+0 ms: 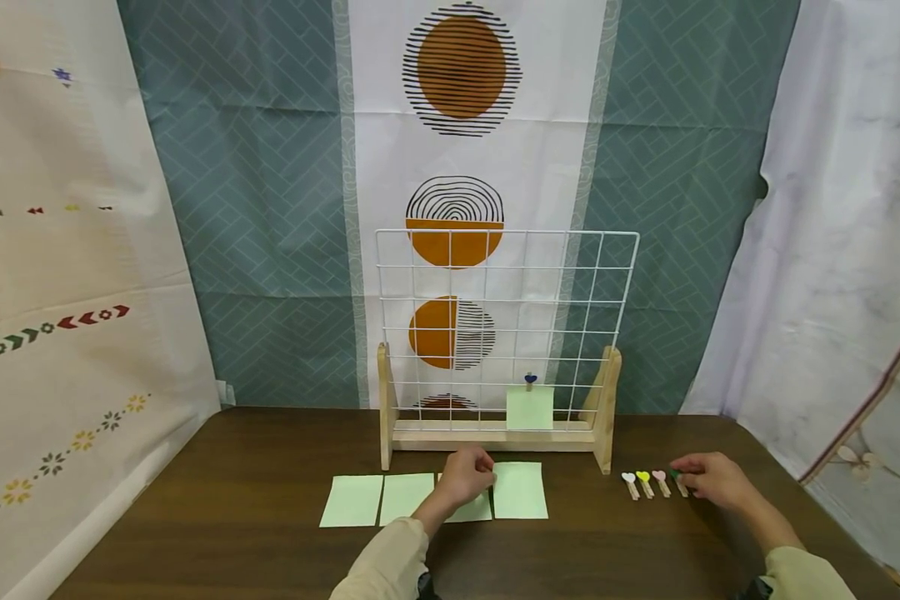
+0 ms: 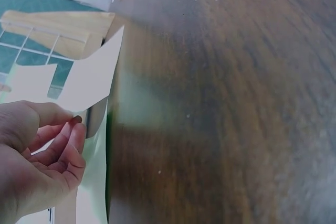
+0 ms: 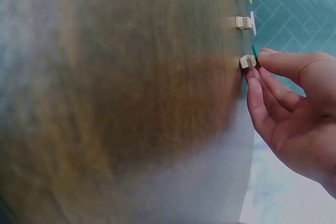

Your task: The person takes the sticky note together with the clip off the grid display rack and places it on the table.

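My left hand (image 1: 465,482) pinches a pale green paper note (image 1: 521,493), the rightmost of the row, by its left edge. In the left wrist view that note (image 2: 95,72) stands tilted up from the table between thumb and fingers. Another note (image 1: 471,508) lies partly hidden beneath this hand; two more, a note (image 1: 350,502) and its neighbour (image 1: 405,496), lie to the left. At the right, thumb and fingers of my right hand (image 1: 722,485) grip a small wooden clothespin (image 3: 248,62) with a green heart. Beside it lie clothespins with pink (image 1: 662,483), yellow (image 1: 645,483) and white (image 1: 631,485) hearts.
Behind the notes stands a white wire grid (image 1: 485,301) in a wooden stand (image 1: 386,417). A blue-heart clothespin (image 1: 530,380) holds a green note (image 1: 529,410) on its lower right. The dark wooden table (image 1: 255,492) ends at patterned curtains (image 1: 277,250).
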Available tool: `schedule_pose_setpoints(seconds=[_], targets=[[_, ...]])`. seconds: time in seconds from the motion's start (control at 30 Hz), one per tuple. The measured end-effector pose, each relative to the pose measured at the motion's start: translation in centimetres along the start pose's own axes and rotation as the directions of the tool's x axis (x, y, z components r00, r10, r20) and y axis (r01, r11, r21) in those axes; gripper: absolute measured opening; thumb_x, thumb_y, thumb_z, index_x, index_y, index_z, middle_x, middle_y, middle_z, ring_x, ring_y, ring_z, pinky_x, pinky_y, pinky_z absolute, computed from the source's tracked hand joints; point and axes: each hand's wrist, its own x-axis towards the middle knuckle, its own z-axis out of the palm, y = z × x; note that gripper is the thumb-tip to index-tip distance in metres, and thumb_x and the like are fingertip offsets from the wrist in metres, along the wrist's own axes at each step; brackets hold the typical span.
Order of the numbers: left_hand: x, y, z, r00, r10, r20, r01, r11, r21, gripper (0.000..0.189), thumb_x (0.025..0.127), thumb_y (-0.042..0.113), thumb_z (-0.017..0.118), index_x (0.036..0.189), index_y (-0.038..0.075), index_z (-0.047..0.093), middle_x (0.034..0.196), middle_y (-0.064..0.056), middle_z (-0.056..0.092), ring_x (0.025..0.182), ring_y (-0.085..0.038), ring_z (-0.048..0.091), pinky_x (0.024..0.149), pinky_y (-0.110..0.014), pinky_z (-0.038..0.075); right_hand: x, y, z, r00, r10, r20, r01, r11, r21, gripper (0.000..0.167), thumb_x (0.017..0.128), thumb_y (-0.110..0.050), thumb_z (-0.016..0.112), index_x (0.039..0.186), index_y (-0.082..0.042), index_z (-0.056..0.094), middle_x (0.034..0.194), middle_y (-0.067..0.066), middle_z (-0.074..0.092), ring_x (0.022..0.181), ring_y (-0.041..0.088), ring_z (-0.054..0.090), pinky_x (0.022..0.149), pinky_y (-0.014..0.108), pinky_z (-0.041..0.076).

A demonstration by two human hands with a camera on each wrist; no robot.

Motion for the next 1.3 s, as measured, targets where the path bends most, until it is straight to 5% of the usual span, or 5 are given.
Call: schedule_pose_setpoints(seconds=[0.5,0.83,1.07,1.3], targets=[[0.2,-0.3,-0.1,1.0,-0.003,-0.001,0.003,1.0,-0.003,0.008,0.081,-0.003,0.065,0.088,-0.007,0.066,0.076,-0.005,0.061,0.065,-0.013,0.055,0.054,-0.026,0.044,-0.1,0.2,-0.1,0.999,0.022,-0.034,-0.023,0.999,-0.031,0.022,0.09,0.0,0.059,0.106,0.015,0.062,0.1,0.027,0.065,0.081,0.024,0.062,0.058,0.029,0.052],[0.4,-0.8,-0.6,0.998,0.037,-0.043,-0.035,0.998,0.049,0.016,0.085,-0.003,0.062,0.099,-0.011,0.067,0.091,-0.014,0.067,0.087,-0.029,0.062,0.071,-0.036,0.052,-0.1,-0.1,-0.2,0.998,-0.019,-0.061,0.013,0.996,-0.087,0.022,0.089,-0.001,0.06,0.104,0.014,0.064,0.098,0.027,0.066,0.078,0.026,0.063,0.06,0.031,0.052],[0.6,-0.7,-1.7,0.999,0.018,-0.04,-0.015,0.997,0.075,0.021,0.087,0.0,0.06,0.105,-0.01,0.066,0.097,-0.015,0.066,0.09,-0.031,0.061,0.073,-0.04,0.051,0.3,-2.3,-0.4,0.987,-0.1,-0.129,0.074,0.979,-0.192,0.029,0.09,-0.006,0.061,0.109,0.017,0.061,0.098,0.027,0.067,0.091,0.042,0.064,0.074,0.051,0.051],[1.5,0.2,-2.8,0.995,0.076,-0.071,-0.069,0.993,0.096,0.023,0.089,0.0,0.059,0.109,-0.01,0.064,0.098,-0.017,0.067,0.092,-0.034,0.063,0.074,-0.041,0.053,1.1,-5.9,0.0,0.972,-0.156,-0.173,0.121,0.974,-0.193,0.036,0.091,-0.009,0.061,0.115,0.018,0.056,0.098,0.026,0.067,0.091,0.041,0.064,0.077,0.054,0.049]])
